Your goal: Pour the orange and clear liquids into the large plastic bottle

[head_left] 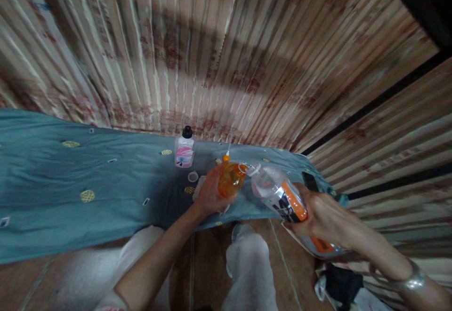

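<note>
Head view: two open bottles are held mouth to mouth above a teal sheet (116, 184). Clock positions are given from the small orange bottle (230, 181), which is gripped by the left hand (211, 192) and tilted with its neck toward 2 o'clock. The large clear bottle (270, 185) is gripped by the right hand (319, 211) at 4 o'clock, its neck pointed back toward 10 o'clock. Whether the two rims are touching, or merely near, cannot be told.

Opening is judged complete: no closure is fitted on either neck. A pump top (226, 158) with a thin tube is found at 12 o'clock, just beside the orange bottle, and a white cap (192, 176) is placed at 9 o'clock. The stage in hand is judged to be the transfer between the bottles; a flow cannot be confirmed, nor can the fill levels be read. Separation of the necks is not yet done, and refitting of the closures would then be left.

A black-capped bottle (184, 151) is left standing, closed, at 10 o'clock. A dark object (310, 181) is positioned at 3 o'clock, beyond the large bottle.
</note>
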{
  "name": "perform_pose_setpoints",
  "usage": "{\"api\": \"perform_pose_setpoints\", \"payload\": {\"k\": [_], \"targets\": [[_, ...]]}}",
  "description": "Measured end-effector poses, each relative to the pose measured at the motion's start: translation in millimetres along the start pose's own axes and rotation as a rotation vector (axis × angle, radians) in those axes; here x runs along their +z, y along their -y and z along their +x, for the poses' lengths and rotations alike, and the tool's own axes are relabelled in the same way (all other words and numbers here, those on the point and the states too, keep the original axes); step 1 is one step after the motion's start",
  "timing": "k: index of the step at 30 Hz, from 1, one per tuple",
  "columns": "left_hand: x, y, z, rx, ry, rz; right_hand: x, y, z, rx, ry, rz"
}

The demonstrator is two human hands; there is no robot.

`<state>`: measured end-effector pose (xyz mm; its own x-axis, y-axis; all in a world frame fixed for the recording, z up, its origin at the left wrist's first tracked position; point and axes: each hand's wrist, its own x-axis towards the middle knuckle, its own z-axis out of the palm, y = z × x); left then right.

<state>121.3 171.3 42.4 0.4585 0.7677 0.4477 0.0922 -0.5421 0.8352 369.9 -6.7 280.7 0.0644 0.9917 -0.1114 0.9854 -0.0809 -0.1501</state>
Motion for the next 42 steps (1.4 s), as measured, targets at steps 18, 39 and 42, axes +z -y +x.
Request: {"api": "perform_pose_setpoints", "payload": {"k": [18,39,42], "targets": [[1.1,2.5,-1.6,0.003,0.004,-0.008,-6.0,4.9,0.8,0.059,0.097,0.073],[7.1,18.7,-3.8,-0.005,0.019,0.026,-5.3,4.8,0.9,0.069,0.117,0.060],[7.2,18.8,-3.7,-0.011,0.022,0.012,-4.1,4.4,0.3,0.070,0.114,0.065]]}}
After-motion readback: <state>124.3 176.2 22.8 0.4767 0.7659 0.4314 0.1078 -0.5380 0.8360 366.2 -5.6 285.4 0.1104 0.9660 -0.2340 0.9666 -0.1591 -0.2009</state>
